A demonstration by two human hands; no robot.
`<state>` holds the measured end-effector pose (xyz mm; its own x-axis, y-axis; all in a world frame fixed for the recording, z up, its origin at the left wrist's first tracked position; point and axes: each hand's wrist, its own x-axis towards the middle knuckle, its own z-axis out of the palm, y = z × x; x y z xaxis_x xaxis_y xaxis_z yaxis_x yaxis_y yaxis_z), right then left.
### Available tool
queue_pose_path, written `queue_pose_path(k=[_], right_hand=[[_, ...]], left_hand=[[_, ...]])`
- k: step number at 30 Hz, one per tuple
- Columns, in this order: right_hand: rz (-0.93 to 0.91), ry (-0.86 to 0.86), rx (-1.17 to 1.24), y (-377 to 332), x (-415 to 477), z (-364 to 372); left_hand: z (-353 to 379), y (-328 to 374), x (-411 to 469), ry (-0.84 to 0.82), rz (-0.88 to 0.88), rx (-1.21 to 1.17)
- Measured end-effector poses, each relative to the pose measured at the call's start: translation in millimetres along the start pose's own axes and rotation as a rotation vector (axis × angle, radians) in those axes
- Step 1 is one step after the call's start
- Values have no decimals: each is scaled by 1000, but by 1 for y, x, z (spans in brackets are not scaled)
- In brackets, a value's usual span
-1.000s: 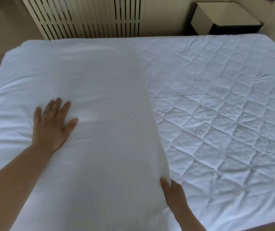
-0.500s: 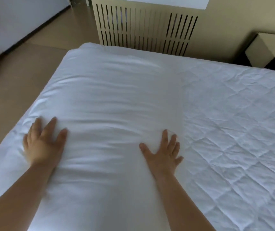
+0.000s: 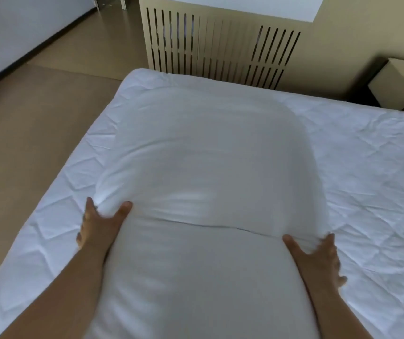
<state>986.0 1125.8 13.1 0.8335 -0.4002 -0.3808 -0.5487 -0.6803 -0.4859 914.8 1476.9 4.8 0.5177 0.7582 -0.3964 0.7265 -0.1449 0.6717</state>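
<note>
With my left hand (image 3: 100,223) and right hand (image 3: 318,260) clutching the pillow (image 3: 208,167) by its slack cover, I risk it slipping free.

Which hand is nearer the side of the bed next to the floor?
The left hand, gripping the white pillow close to that edge of the mattress. The right hand holds the pillow's other side, farther in on the bed.

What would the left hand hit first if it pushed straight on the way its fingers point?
The pillow itself: the left hand grips its left edge, thumb on top, with the bulge just ahead. Beyond that only quilted mattress shows, as far as depth can be judged.
</note>
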Motion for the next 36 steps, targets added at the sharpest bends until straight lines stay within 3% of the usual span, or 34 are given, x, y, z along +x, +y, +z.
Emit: queue_pose_path(k=[8,19,26,29,36], right_hand=[[15,66,-39,-23,-11,18],[-26,100,13,-29,-32,15],[22,106,47,-23,-28,7],[-8,154,89,-16,-38,-5],[-19,271,410,15,-74,-63]], left_hand=[[2,-17,51,-282,-107,-126],[1,-29,71,-544,-86,-173],[-3,-28,39,-395,-15,-244],[-13,-25,12,-324,101,-333],[-23,-1,-79,-181,330,-280]])
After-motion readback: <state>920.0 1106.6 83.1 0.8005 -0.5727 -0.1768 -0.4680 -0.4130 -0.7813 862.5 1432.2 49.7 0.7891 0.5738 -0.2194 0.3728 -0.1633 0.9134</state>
